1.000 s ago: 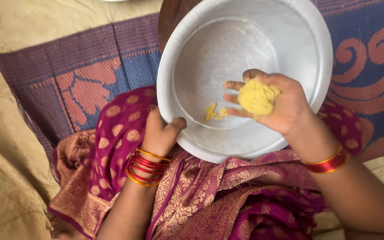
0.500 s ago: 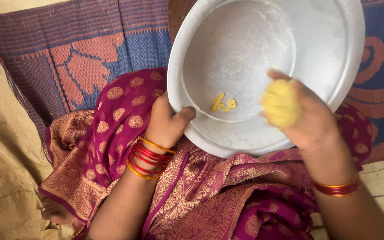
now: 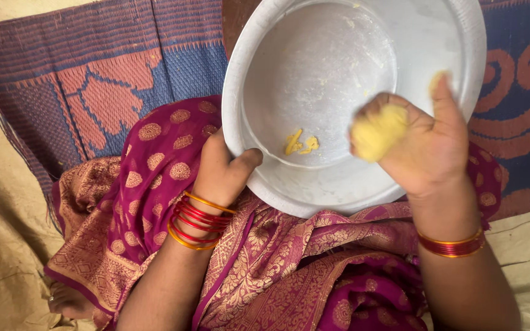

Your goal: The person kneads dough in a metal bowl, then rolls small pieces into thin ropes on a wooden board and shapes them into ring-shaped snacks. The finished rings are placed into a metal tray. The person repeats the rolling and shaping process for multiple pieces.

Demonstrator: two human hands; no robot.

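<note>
A wide silver metal bowl [image 3: 437, 55] rests tilted on my lap, over magenta cloth with gold dots. My left hand [image 3: 219, 175] grips its near rim, thumb inside the edge, red and gold bangles on the wrist. My right hand [image 3: 421, 144] hovers over the bowl's right side, fingers curled around a lump of yellow dough [image 3: 376, 132]. Small yellow dough scraps [image 3: 300, 144] stick to the bowl's bottom, and faint floury smears mark its inner wall.
A woven mat [image 3: 99, 86] in purple, blue and salmon patterns lies under the bowl and my legs. Tan sheeting [image 3: 1, 245] covers the floor at left and lower right. My bare toes [image 3: 62, 297] show at bottom left.
My right hand with the dough lump has shifted right and turned, now held higher over the bowl's right side. The view has moved closer to the bowl. My left hand keeps its grip.
</note>
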